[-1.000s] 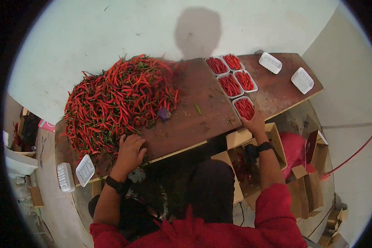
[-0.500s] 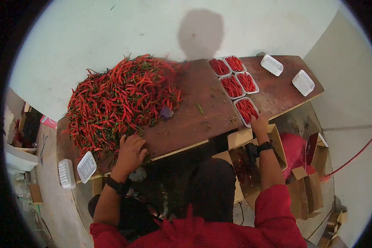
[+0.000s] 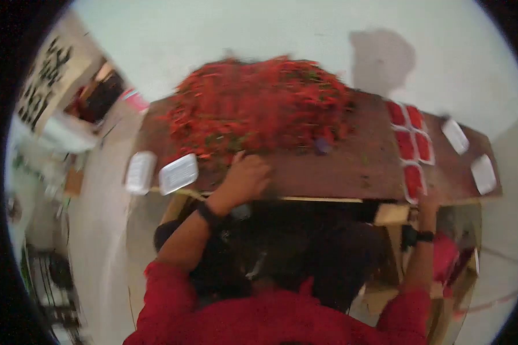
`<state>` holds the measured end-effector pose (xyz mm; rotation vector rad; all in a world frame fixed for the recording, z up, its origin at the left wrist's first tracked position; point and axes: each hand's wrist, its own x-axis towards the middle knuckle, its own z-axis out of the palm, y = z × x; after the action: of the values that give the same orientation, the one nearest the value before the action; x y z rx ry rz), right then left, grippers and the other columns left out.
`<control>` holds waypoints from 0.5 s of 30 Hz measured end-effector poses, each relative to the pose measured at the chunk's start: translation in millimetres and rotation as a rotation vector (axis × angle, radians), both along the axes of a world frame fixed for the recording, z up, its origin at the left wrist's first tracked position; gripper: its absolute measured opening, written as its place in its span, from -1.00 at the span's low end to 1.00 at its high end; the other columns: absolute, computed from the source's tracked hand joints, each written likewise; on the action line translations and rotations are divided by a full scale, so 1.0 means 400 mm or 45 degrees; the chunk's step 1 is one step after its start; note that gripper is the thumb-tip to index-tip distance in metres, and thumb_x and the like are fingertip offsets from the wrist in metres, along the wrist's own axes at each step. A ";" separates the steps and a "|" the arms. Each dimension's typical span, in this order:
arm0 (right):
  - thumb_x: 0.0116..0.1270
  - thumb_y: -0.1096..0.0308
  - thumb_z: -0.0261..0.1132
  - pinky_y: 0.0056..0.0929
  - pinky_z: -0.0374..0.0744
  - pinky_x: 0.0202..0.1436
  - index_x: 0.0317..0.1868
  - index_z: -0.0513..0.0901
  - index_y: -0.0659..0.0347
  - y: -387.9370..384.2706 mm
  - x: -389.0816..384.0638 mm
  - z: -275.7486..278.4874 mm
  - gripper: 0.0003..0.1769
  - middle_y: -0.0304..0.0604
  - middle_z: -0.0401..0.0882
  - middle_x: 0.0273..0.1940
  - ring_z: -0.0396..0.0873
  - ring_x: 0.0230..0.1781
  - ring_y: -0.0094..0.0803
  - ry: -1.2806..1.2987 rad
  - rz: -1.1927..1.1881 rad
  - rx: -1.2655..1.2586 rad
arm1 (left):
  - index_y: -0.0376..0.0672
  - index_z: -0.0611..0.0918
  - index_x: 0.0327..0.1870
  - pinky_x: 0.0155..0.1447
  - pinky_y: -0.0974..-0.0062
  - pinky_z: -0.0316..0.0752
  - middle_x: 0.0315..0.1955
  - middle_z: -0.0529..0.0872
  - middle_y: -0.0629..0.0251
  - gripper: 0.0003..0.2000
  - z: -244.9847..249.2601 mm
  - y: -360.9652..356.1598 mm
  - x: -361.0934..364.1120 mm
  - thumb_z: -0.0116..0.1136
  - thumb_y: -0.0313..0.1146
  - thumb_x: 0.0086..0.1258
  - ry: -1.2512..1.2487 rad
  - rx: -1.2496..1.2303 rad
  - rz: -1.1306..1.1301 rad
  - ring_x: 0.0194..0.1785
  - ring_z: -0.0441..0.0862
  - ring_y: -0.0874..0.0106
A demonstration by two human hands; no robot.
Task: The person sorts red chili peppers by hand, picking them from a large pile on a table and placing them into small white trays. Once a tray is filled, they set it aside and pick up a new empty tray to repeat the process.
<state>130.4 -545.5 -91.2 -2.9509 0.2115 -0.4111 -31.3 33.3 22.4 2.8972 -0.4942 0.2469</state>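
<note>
My left hand (image 3: pixel 248 177) rests at the front edge of the brown table (image 3: pixel 328 179), against the lower edge of a large heap of red chillies (image 3: pixel 253 103). Its fingers are blurred, and whether they hold anything is unclear. At the right, my right hand (image 3: pixel 428 201) is at the near end of a white tray filled with red chillies (image 3: pixel 413 181); its fingers are smeared by motion. Behind that tray stand several more filled trays (image 3: pixel 405 145), side by side.
Two white trays (image 3: pixel 178 173) lie at the table's left end, and two more (image 3: pixel 456 137) at the right end. A purple object (image 3: pixel 322 146) sits by the heap. Cardboard boxes (image 3: pixel 390 215) and a red bag (image 3: pixel 445 256) are below the table.
The whole view has swung left, so the table and heap appear further right, and the picture is blurred. Both hands stay near the same places on the table.
</note>
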 end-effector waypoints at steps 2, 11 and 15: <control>0.19 0.12 0.31 -0.23 0.48 0.06 0.06 0.55 0.34 0.061 0.000 0.119 -0.46 0.05 0.56 0.02 0.53 0.00 -0.13 -0.142 0.018 -0.061 | -0.11 0.54 -0.03 0.30 0.00 0.14 -0.07 0.56 0.24 -0.69 0.008 0.036 -0.010 0.18 -0.29 0.19 -0.032 -0.007 0.104 0.12 0.45 0.24; 0.21 0.33 0.25 -0.37 0.41 0.16 0.12 0.50 0.27 0.610 -0.211 0.584 -0.55 0.00 0.53 0.02 0.49 0.06 -0.23 -0.018 0.676 0.700 | -0.14 0.60 -0.29 -0.08 0.20 0.45 -0.32 0.64 0.16 -0.78 0.093 0.277 -0.064 0.16 -0.23 0.10 -0.158 -0.190 0.413 -0.17 0.59 0.18; 0.10 0.34 0.33 -0.27 0.39 0.21 0.03 0.52 0.24 0.823 -0.339 0.628 -0.55 0.05 0.48 0.04 0.44 0.12 -0.08 0.055 1.100 0.710 | -0.17 0.63 -0.31 -0.15 0.20 0.48 -0.35 0.65 0.11 -0.70 0.092 0.327 -0.142 0.30 -0.18 0.01 0.151 0.013 0.662 -0.20 0.61 0.13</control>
<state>-5.3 -216.4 160.1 -2.2130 -0.7824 -0.1231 -88.3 164.0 59.1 2.9726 0.2861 0.1401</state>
